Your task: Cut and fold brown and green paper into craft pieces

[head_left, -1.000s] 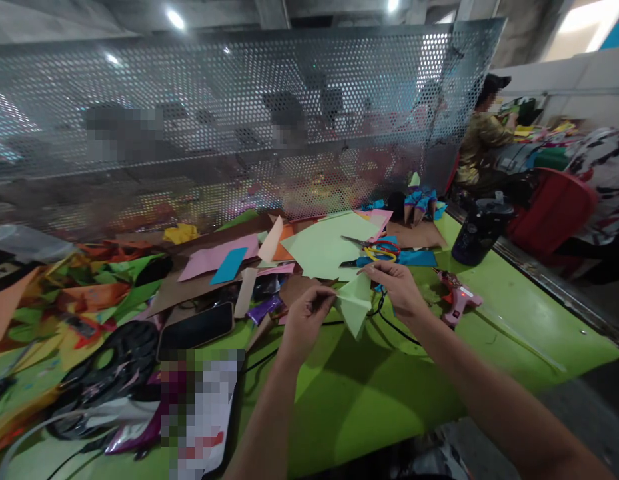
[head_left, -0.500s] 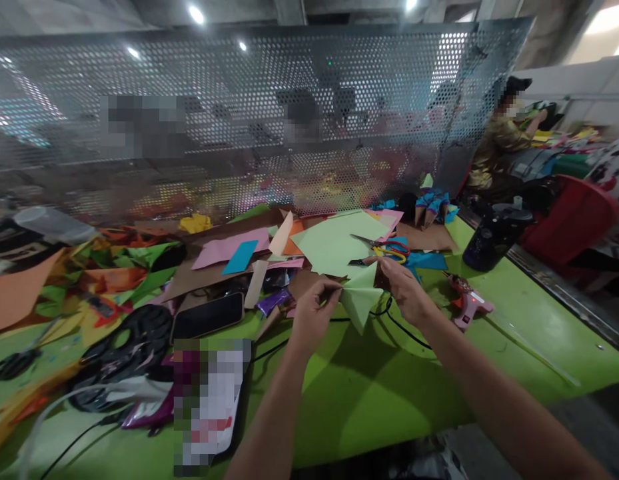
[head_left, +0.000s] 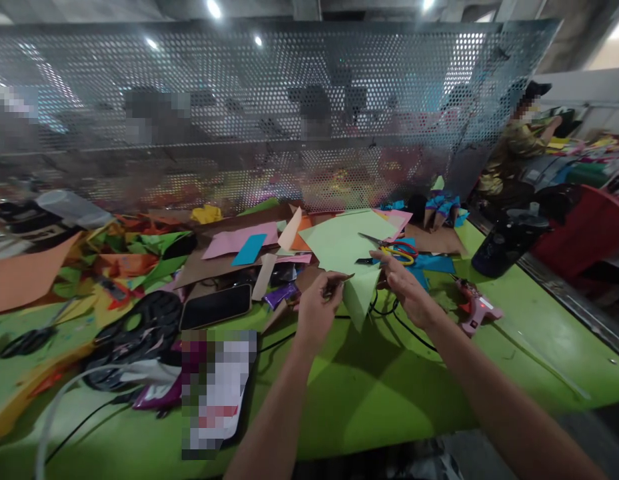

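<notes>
A folded piece of light green paper (head_left: 360, 297) hangs over the green table between my two hands, one point facing down. My left hand (head_left: 316, 307) is closed, pinching its left edge between thumb and fingers. At the upper right edge, my right hand (head_left: 408, 288) grips the paper with fairly straight fingers; the fingertips' contact is partly hidden. Just behind lie scissors (head_left: 399, 251) with red and yellow handles, on a larger light green sheet (head_left: 339, 240). A pink glue gun (head_left: 479, 308) with a lit red light lies to the right of my right hand.
A black phone (head_left: 216, 307), a pixelated flat item (head_left: 229, 387) and cables lie left. Coloured paper scraps (head_left: 124, 263) cover the far left. A dark tumbler (head_left: 509, 243) stands right. A perforated metal panel (head_left: 269, 120) borders the back; a person (head_left: 524, 140) sits beyond.
The folded paper has turned, showing a flatter face and a narrower outline. My right fingers have shifted down slightly along its edge. The whole view has swung slightly left.
</notes>
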`<state>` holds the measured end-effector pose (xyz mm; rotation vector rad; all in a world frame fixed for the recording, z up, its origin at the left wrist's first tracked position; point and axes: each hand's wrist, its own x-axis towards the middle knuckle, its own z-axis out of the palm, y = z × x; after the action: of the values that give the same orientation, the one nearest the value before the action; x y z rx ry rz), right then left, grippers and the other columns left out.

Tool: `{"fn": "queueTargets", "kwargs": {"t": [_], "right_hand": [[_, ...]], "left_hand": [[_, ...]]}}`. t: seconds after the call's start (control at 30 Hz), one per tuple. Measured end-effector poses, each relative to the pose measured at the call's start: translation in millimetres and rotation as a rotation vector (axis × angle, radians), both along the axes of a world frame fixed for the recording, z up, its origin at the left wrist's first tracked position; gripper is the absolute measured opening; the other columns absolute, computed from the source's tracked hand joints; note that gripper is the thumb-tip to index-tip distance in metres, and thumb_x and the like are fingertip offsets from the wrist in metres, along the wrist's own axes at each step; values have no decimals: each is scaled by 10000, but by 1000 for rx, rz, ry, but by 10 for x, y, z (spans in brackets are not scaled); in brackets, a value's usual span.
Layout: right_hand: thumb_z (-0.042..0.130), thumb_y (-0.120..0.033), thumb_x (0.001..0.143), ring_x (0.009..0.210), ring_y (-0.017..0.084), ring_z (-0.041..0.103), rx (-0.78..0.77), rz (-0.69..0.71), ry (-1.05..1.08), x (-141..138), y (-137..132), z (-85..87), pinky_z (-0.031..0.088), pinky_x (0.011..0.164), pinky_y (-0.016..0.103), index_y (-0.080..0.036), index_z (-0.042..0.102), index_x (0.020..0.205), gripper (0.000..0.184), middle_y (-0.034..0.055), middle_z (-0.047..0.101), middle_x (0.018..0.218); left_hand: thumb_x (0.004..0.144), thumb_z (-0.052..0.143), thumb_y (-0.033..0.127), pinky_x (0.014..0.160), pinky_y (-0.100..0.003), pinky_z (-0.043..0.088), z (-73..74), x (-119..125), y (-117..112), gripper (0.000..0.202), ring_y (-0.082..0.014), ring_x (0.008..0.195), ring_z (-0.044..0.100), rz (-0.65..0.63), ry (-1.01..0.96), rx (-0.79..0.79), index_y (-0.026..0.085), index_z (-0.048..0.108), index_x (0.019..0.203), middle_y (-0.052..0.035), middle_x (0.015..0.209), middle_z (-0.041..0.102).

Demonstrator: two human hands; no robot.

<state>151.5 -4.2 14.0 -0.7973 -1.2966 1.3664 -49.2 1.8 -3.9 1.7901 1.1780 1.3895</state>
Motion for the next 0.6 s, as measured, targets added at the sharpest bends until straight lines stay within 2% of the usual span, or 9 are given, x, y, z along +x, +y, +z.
{"fn": "queueTargets", "kwargs": {"t": [0.13,0.37,0.47,0.6], "right_hand": [[768,-437,676,1065,238,584,-35,-35,-22,-56,14,-4,452,886,343,-264,511,1288,686,42,646,1143],[807,-343,626,776,181,592,-77,-242,-39,-100,47,-63,456,721,303,-236,633,1048,469,6,664,850],[812,-322,627,694,154,554,-60,-280,-36,-87,57,-107,433,661,281,-229,655,1003,418,-15,635,758],[816,-324,627,663,145,529,-60,-302,-21,-82,54,-122,421,643,276,-224,665,960,379,-21,616,725]], "left_hand": [[881,546,225,773,-267,502,44,15,-43,157,-157,851,645,12,72,39,201,654,993,-44,952,694],[887,548,247,776,-253,500,79,38,-86,172,-157,851,645,-19,61,31,201,646,1020,-48,930,681],[880,571,276,774,-253,497,68,45,-76,212,-161,879,637,-46,-13,-43,194,628,1067,-56,938,665],[820,651,325,759,-263,499,36,89,-53,326,-182,925,633,-138,-119,-244,165,610,1101,-86,1025,669]]}}
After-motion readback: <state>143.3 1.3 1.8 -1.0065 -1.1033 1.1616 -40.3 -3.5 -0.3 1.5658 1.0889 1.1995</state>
